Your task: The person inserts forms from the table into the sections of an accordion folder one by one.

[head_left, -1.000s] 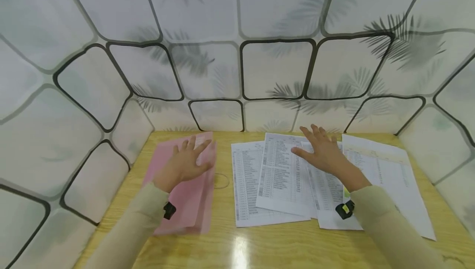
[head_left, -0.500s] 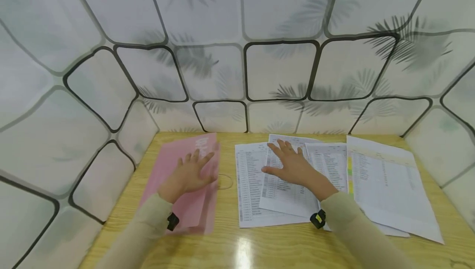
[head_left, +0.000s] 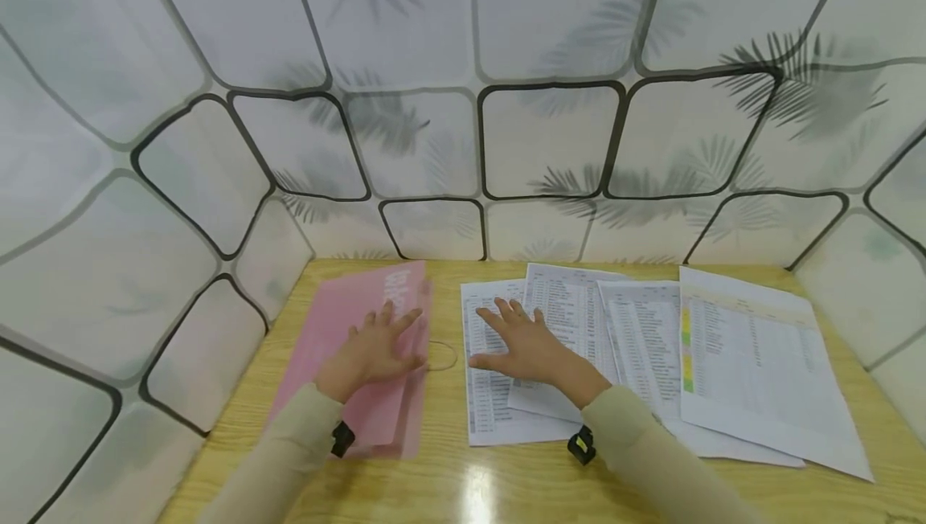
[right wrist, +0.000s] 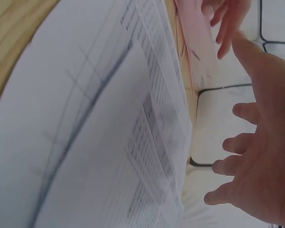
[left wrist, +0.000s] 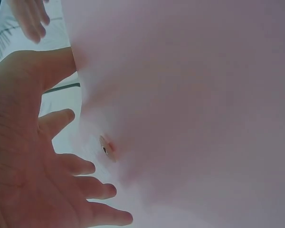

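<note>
My left hand (head_left: 372, 351) is spread over a pink translucent folder (head_left: 340, 307) on the left of the table in the head view. Its fingers are apart and grip nothing. In the left wrist view the thumb meets the folder's edge; I cannot tell whether its tip touches. A small oval fastener (left wrist: 106, 148) shows on the folder, and a thin loop of cord (head_left: 455, 354) sticks out on its right. My right hand (head_left: 524, 343) hovers with spread fingers above the leftmost printed sheet (head_left: 488, 419) and the overlapping sheet (head_left: 564, 299) beside it. Nothing is in it.
More printed sheets lie to the right: one with text columns (head_left: 644, 315) and, over it, a large one (head_left: 767, 371) with a coloured strip down its left side. The wooden table (head_left: 434, 492) meets a patterned wall (head_left: 550, 138) at the back and sides.
My right hand has moved left, from over the right-hand sheets to the leftmost one, uncovering the coloured strip. My left hand stays over the folder, slightly lower in view.
</note>
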`<state>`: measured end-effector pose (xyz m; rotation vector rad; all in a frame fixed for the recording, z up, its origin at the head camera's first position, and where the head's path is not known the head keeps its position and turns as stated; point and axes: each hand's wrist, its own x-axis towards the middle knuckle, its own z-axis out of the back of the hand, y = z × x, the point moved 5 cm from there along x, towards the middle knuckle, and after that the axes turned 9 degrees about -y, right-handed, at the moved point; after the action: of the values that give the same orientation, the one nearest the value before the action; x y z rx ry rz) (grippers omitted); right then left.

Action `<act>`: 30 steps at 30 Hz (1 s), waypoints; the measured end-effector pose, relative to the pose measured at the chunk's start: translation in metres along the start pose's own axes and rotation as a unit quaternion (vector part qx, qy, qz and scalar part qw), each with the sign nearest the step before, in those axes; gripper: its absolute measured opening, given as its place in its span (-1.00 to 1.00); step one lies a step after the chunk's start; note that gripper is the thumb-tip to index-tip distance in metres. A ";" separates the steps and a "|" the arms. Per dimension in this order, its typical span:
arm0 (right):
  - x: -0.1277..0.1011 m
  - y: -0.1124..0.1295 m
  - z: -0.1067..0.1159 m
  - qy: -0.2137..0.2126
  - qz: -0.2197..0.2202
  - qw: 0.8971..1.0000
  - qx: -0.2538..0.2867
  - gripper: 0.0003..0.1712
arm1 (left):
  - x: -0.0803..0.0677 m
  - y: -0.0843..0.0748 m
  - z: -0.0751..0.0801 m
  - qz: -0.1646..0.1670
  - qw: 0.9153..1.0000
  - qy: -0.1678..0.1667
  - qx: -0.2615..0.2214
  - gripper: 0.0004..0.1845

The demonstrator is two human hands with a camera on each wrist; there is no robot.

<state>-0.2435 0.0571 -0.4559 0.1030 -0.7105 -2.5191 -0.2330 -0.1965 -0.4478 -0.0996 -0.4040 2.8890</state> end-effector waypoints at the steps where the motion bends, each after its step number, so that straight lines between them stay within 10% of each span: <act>1: 0.001 0.003 -0.004 0.003 0.004 1.000 -0.003 0.06 | -0.001 0.000 -0.001 0.002 1.000 0.003 -0.003 -0.10; 30: 0.019 0.054 -0.072 0.050 0.064 0.992 -0.097 -0.03 | -0.003 -0.003 0.004 -0.013 0.999 0.009 -0.038 -0.21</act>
<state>-0.2206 -0.0254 -0.4890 0.1102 -0.4163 -2.4261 -0.2303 -0.1953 -0.4431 -0.1312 -0.5086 2.8461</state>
